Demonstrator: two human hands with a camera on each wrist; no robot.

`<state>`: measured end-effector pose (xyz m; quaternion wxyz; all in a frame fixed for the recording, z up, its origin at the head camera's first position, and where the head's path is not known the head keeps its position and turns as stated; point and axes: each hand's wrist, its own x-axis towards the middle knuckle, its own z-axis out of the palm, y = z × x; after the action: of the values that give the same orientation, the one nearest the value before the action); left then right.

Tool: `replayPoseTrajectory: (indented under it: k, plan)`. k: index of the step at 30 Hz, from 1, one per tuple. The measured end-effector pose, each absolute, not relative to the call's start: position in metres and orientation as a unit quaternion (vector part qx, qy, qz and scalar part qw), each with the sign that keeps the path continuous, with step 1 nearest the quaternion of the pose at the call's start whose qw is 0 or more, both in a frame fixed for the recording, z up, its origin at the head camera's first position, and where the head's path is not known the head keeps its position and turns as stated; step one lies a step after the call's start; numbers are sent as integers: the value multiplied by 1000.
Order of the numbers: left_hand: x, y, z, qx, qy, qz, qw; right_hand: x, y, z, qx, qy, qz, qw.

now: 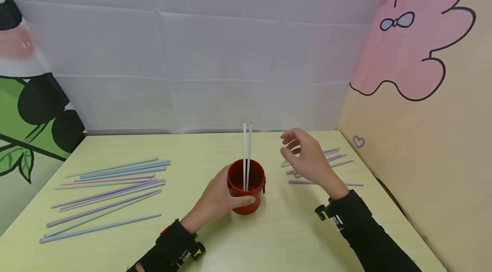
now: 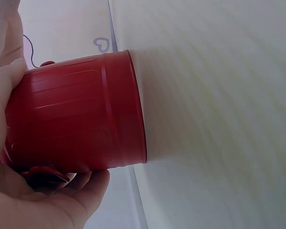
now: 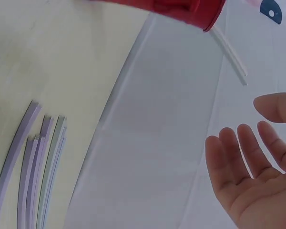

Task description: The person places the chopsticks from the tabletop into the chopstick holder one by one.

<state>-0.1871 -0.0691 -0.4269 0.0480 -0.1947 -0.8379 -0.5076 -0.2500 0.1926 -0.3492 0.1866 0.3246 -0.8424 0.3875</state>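
My left hand (image 1: 217, 193) grips a small red bucket (image 1: 254, 203) from the left, its thumb across the front and fingers around the far side. The bucket stands upright on the table, and in the left wrist view its ribbed wall (image 2: 76, 114) shows close up. Two thin sticks, one white (image 1: 244, 148) and one pale grey (image 1: 249, 152), rise out of it. To the right, my right hand (image 1: 305, 154) is raised with fingers loosely bent and nothing between them. Beneath and beyond it lie several purple and pale sticks (image 3: 24, 162), partly hidden by the hand and forearm.
On the left of the pale yellow table (image 1: 265, 246) lies a spread of several thin sticks (image 1: 103, 201) in blue, pink, purple and green. A white cloth (image 1: 215, 50) hangs behind the table. A beige wall (image 1: 442, 156) with a pink bear runs along the right.
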Motion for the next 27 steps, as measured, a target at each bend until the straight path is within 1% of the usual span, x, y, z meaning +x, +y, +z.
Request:
replayPoseTrajectory:
  k: [7,15,21,27]
  plan:
    - [-183,-68,-421,-195,-833,-515,47,-256,232,-357,322,-882,289,188]
    - [-187,-69,-427,-197,-837,-509,46,-259,265,-372,314,-905,228,175]
    - [-174,-63,-407,-196,-825,-528,52,-260,279,-384,308,-918,201,152]
    - [-163,-61,-390,-200,-826,-526,43,-263,288,-400,311,-924,184,125]
